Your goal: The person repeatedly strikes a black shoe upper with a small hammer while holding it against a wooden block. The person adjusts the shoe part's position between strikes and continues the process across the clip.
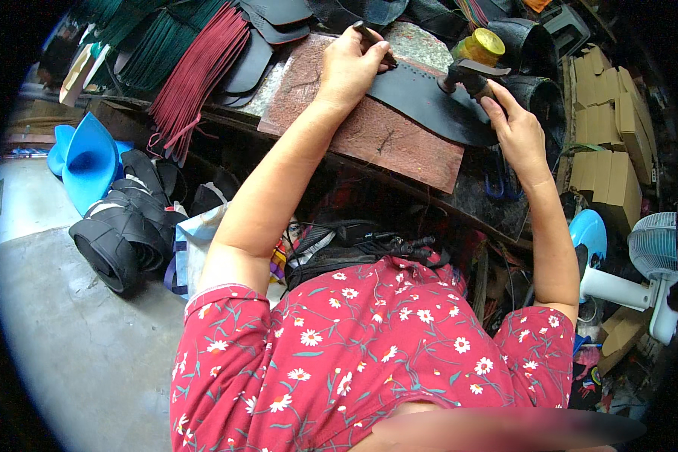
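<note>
Left hand: the left hand (348, 69) lay at about 12 o'clock, fingers curled down on the near end of a black sole-shaped piece (429, 102) and closed round a dark, thin tool (374, 41) whose kind could not be told.
Right hand: the right hand (514, 128), at about 1 o'clock, was closed round the handle of a hammer (467, 74), its dark head standing on the black piece.
Black piece: it lay flat across a reddish-brown work board (369, 132), running from the left hand toward 2 o'clock, with a row of small holes along its upper edge.
Board: it rested on a dark bench (490, 200), tilted in the view, its long edge facing the person.
Yellow jar: a yellow-lidded jar (481, 47) stood just beyond the hammer head.
Strips: bundles of dark red strips (196, 75) and green strips (147, 49) hung at 10 to 11 o'clock.
Boxes: stacked cardboard boxes (610, 143) stood at 2 to 3 o'clock.
Fan: a small white fan (652, 260) sat at 4 o'clock.
Floor: blue soles (87, 162) and rolled black rubber (124, 233) lay at 9 o'clock.
</note>
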{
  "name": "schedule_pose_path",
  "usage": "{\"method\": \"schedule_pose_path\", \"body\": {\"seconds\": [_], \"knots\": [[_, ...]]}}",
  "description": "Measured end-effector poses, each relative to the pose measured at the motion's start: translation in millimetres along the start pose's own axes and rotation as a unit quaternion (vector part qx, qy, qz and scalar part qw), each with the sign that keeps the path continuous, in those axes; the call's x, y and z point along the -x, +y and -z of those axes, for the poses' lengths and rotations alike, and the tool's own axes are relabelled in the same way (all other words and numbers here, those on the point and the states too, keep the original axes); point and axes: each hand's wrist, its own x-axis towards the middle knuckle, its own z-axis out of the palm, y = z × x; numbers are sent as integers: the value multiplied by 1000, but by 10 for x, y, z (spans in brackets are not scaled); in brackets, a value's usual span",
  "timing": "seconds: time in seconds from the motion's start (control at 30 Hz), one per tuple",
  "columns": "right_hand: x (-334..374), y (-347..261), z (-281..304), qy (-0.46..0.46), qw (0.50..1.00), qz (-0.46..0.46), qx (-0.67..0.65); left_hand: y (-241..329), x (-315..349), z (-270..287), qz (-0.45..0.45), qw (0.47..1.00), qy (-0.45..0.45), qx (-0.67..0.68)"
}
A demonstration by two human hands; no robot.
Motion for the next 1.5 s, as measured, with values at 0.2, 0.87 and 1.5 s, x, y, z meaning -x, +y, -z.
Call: {"method": "schedule_pose_path", "body": {"seconds": [0.2,0.87,1.5], "knots": [[-72,-131,199,-2,994,10,-111,-105,-26,-7,-26,998,3,-52],[-17,-68,15,17,994,13,-108,-87,-33,-137,-16,999,-19,21],[6,312,-24,25,991,-18,-130,-33,26,-250,-13,1000,-3,23]]}}
